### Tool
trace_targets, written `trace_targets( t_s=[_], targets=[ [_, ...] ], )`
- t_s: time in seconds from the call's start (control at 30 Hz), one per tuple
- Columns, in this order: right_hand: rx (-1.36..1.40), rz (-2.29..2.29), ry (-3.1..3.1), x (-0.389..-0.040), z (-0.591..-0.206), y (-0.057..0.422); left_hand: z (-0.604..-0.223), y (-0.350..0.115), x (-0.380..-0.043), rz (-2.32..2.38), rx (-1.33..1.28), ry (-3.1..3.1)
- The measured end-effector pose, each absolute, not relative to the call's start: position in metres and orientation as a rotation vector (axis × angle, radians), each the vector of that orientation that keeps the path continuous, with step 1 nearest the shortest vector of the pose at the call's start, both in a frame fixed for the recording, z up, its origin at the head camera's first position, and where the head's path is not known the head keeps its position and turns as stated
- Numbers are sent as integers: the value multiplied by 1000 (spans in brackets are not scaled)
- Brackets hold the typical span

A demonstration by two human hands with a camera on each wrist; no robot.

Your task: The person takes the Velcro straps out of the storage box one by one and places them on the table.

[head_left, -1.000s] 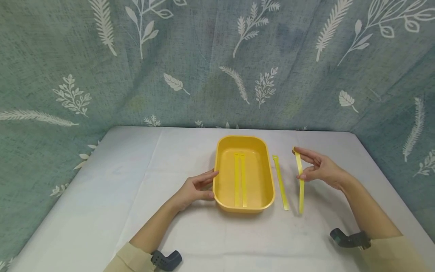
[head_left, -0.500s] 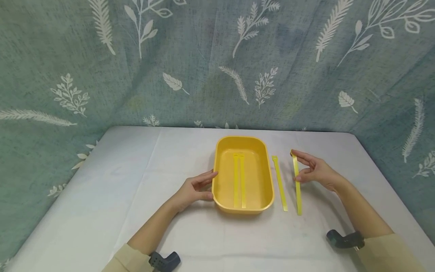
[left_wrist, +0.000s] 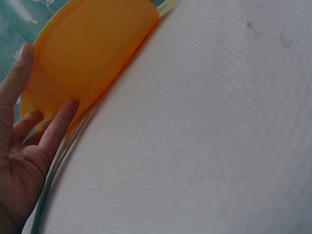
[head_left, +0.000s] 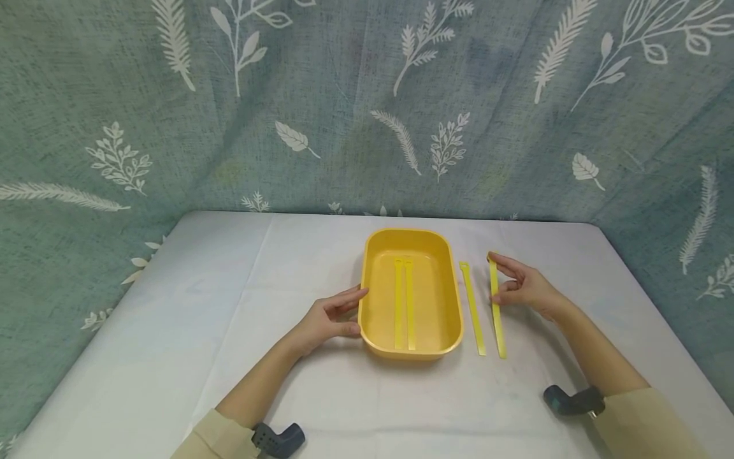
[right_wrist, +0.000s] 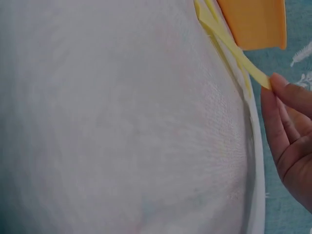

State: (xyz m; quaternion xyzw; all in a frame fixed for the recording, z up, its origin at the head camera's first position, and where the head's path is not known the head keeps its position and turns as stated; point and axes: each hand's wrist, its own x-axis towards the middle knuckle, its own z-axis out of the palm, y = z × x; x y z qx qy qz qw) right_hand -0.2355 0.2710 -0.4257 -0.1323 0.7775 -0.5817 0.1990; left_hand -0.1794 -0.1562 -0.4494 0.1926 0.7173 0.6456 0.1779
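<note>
A yellow deep tray [head_left: 376,331] stands on the white-covered table with two yellow cable ties [head_left: 398,306] lying side by side inside it. My left hand [head_left: 327,320] rests its fingertips and thumb against the tray's left outer wall, fingers loosely extended; the left wrist view shows fingers [left_wrist: 59,127] on the orange-looking side. To the tray's right lies another flat cable tie [head_left: 473,309] with a slotted head. My right hand [head_left: 524,292] pinches a further cable tie [head_left: 497,328] near its far end. In the right wrist view this held tie [right_wrist: 243,61] slopes down toward the table.
White cloth [head_left: 309,395] covers the table, whose far edge meets a green leaf-patterned curtain [head_left: 344,159]. Dark devices are strapped on both wrists, the left one [head_left: 279,440] and the right one [head_left: 573,401].
My right hand has moved left with the held cable tie, bringing it closer to the one lying beside the tray. The left hand and the tray have stayed nearly still.
</note>
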Motion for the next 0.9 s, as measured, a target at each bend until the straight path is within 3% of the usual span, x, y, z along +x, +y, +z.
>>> trace_targets(
  t_s=[0.9],
  targets=[
    [-435, -1349, 2563, -231, -443, 267, -448, -156, -178, 1812, 536, 2038]
  ],
)
